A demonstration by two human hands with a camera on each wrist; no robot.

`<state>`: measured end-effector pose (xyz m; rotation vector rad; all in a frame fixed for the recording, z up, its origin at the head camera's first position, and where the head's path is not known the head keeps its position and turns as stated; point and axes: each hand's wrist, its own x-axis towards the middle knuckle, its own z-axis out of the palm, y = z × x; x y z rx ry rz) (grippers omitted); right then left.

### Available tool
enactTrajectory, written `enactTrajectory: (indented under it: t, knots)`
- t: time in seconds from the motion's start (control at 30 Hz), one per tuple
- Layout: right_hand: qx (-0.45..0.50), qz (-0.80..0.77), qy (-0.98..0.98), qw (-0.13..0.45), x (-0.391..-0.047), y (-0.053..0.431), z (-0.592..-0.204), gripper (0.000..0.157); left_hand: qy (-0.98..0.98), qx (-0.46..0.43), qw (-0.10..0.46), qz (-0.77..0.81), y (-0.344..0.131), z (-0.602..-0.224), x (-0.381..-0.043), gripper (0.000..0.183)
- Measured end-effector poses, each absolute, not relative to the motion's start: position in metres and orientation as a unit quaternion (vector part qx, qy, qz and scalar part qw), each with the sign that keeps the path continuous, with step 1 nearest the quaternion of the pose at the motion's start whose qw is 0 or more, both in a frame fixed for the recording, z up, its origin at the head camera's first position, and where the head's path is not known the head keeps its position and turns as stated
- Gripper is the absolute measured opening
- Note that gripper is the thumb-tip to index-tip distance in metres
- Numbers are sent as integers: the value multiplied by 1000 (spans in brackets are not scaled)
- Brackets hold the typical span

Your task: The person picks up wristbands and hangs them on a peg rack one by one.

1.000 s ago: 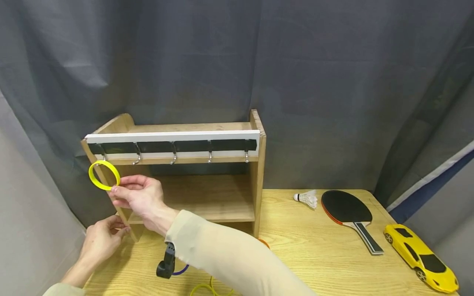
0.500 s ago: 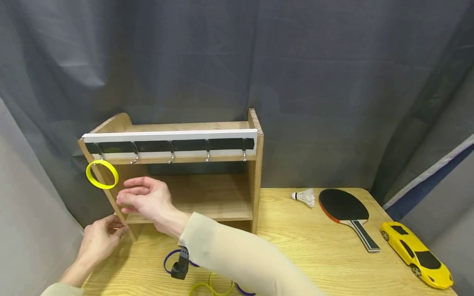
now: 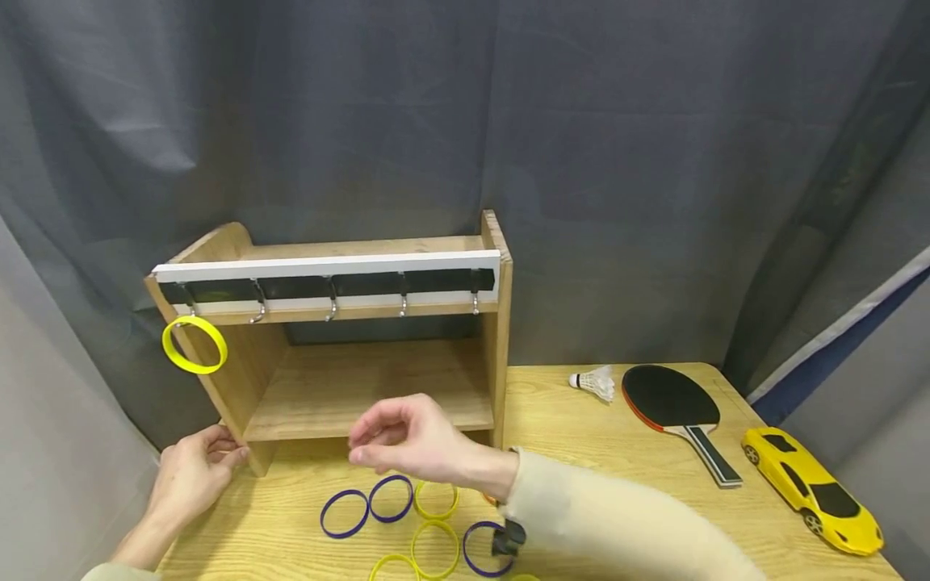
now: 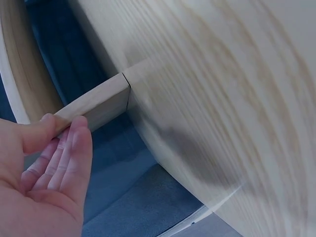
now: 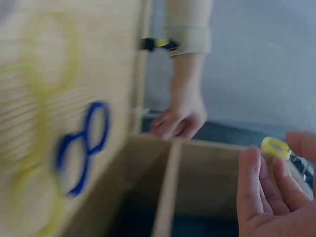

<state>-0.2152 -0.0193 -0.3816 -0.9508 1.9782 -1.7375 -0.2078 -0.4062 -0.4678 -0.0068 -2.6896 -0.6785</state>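
A wooden shelf (image 3: pixel 370 383) stands at the left of the head view, with a white and black strip bearing several metal hooks (image 3: pixel 332 308) across its front. From the leftmost hook hangs a yellow ring (image 3: pixel 196 370). My left hand (image 3: pixel 192 478) pinches the shelf's left side panel low down; the left wrist view shows thumb and fingers on the board's edge (image 4: pixel 94 101). Holding nothing, my right hand (image 3: pixel 421 440) hovers in front of the lower shelf with fingers loosely bent. Below it, purple rings (image 3: pixel 324 524) and yellow rings (image 3: pixel 414 550) lie on the table.
A shuttlecock (image 3: pixel 596 382), a table tennis bat (image 3: pixel 672 397) and a yellow toy car (image 3: pixel 814 492) lie on the table's right side. Part of an orange ring shows behind the right wrist. Grey curtains (image 3: pixel 617 177) hang behind the table.
My right hand has let go of the yellow ring, which now hangs on the leftmost hook, and has moved right and down over the loose rings. The left hand keeps its place.
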Motion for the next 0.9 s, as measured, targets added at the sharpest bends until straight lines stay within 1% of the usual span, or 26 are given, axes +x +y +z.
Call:
enactTrajectory:
  t: [0.2,0.3,0.4,0.47,0.63,0.77,0.9]
  knots:
    - [-348,-552,747,126,-218,68,-426,24,-955,1,172,-243,-406,-466,-209,8]
    - [-344,-527,769,115,-216,110,-450,22,-956,2,166,-243,-407,-465,-209,7]
    - [-327,-525,774,135,-210,145,-468,22,-956,3,163,-243,-407,-466,-208,6]
    - [-315,-530,771,158,-203,162,-477,21,-956,2,166,-243,-407,-466,-208,6]
    - [-285,-544,757,224,-184,185,-492,21,-956,2,157,-246,-408,-466,-207,7]
    - [-269,-549,752,247,-171,187,-499,18,-956,6,150,-251,-407,-466,-207,8]
    - [-238,-557,750,266,-165,182,-502,14,-956,8,152,-252,-407,-466,-208,8]
